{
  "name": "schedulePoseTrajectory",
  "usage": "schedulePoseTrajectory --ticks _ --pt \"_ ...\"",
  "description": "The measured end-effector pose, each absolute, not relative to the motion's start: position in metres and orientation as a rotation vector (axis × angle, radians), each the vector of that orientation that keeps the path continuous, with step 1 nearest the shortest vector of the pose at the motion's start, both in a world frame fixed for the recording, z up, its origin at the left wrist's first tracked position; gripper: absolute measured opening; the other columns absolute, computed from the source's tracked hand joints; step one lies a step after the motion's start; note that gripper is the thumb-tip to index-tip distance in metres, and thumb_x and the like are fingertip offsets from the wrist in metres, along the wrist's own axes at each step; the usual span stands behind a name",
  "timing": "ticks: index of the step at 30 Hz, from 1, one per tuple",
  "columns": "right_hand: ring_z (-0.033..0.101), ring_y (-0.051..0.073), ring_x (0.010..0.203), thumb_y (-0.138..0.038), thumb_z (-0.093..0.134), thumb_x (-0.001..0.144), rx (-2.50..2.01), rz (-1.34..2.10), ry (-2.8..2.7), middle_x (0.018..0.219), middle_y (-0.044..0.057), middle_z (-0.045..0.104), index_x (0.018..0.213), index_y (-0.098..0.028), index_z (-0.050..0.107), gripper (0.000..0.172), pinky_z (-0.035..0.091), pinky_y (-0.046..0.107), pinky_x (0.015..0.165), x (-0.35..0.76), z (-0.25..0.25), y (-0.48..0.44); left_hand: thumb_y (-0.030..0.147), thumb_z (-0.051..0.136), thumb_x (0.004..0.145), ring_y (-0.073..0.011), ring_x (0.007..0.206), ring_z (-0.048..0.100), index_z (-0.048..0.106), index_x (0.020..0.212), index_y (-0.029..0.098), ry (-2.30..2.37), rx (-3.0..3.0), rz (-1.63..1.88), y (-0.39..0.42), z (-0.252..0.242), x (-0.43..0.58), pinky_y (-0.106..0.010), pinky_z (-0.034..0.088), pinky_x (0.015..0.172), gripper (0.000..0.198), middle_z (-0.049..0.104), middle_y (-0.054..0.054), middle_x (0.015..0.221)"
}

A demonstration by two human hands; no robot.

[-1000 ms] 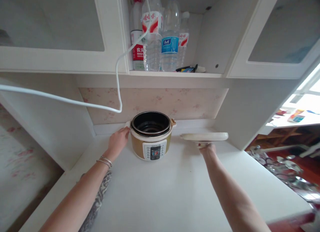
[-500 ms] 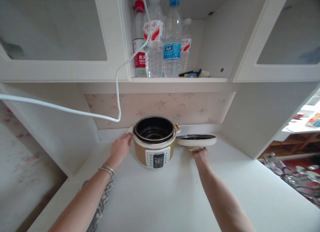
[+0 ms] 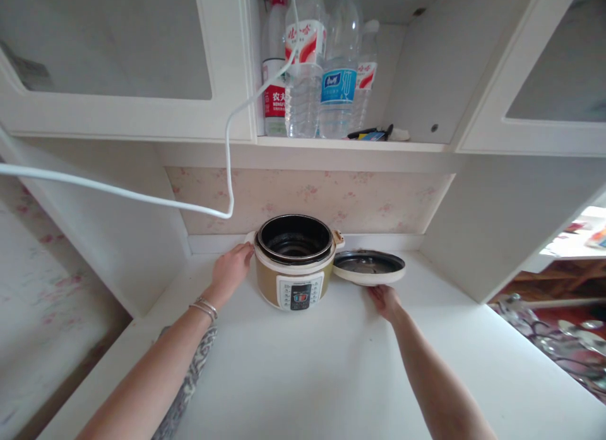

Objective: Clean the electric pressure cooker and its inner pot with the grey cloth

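Note:
A gold and white electric pressure cooker (image 3: 269, 282) stands on the white counter, its front panel facing me. Its black inner pot (image 3: 293, 238) sits inside, uncovered, and looks bare. My left hand (image 3: 231, 266) has its fingers curled at the cooker's left side handle, fingertips partly hidden. Right of the cooker, the lid (image 3: 369, 278) is upside down, dark inner face up and tilted toward me. My right hand (image 3: 384, 300) is under the lid's front edge, its fingers closed on the underside and partly hidden.
A white cable (image 3: 113, 190) hangs across the upper left. Several plastic bottles (image 3: 303, 99) stand in the open cabinet above, with small items (image 3: 372, 134) beside them. White side panels (image 3: 492, 219) bound the counter (image 3: 303, 377). Grey patterned cloth (image 3: 187, 389) shows by my left forearm.
The lid has tipped so that more of its dark inner face shows. My right hand has shifted slightly right and down beneath it. My left hand stays at the cooker; the view has tilted.

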State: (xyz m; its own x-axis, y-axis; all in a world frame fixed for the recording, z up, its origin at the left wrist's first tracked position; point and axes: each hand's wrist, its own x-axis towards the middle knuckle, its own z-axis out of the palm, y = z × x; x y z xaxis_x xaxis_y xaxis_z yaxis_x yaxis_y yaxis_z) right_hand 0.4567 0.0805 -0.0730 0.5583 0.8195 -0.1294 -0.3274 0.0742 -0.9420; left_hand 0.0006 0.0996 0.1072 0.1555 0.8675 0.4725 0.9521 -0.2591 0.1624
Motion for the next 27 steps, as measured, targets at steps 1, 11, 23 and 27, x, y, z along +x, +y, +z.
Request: schedulePoseTrajectory --ticks 1,11,23,27 --pt "0.065 0.017 0.072 -0.016 0.052 0.075 -1.226 0.96 -0.485 0.075 0.005 0.064 0.071 -0.02 0.055 0.006 0.057 0.031 0.076 0.46 -0.072 0.076 0.031 0.037 0.094 -0.019 0.101 0.063 0.061 0.116 0.027 -1.785 -2.255 -0.729 0.099 0.107 0.0 -0.029 0.048 0.085 0.033 0.062 -0.004 0.122" --pt "0.066 0.015 0.086 -0.005 0.064 0.066 -1.19 1.067 -0.407 0.101 0.003 0.067 0.097 -0.021 0.063 0.035 0.058 0.023 0.076 0.45 -0.063 0.045 0.029 0.035 0.094 -0.0199 0.115 0.056 0.054 0.126 0.026 -1.729 -2.278 -0.801 0.091 0.096 0.0 -0.032 0.046 0.094 0.037 0.052 -0.003 0.136" --pt "0.063 0.012 0.084 -0.006 0.071 0.049 -1.106 0.82 -0.273 0.091 -0.002 0.066 0.085 -0.018 0.062 0.039 0.056 0.018 0.076 0.412 -0.074 0.022 0.03 0.042 0.091 -0.0209 0.125 0.047 0.044 0.133 0.021 -1.731 -2.394 -0.998 0.057 0.071 -0.011 -0.033 0.041 0.102 0.043 0.037 -0.008 0.146" --pt "0.063 0.012 0.089 -0.006 0.072 0.048 -1.002 0.864 -0.281 0.096 -0.004 0.066 0.089 -0.021 0.062 0.045 0.056 0.019 0.08 0.406 -0.08 0.021 0.034 0.041 0.092 -0.02 0.12 0.05 0.052 0.121 0.018 -1.688 -2.483 -1.115 0.004 0.023 -0.021 -0.036 0.043 0.101 0.035 0.051 -0.01 0.129"
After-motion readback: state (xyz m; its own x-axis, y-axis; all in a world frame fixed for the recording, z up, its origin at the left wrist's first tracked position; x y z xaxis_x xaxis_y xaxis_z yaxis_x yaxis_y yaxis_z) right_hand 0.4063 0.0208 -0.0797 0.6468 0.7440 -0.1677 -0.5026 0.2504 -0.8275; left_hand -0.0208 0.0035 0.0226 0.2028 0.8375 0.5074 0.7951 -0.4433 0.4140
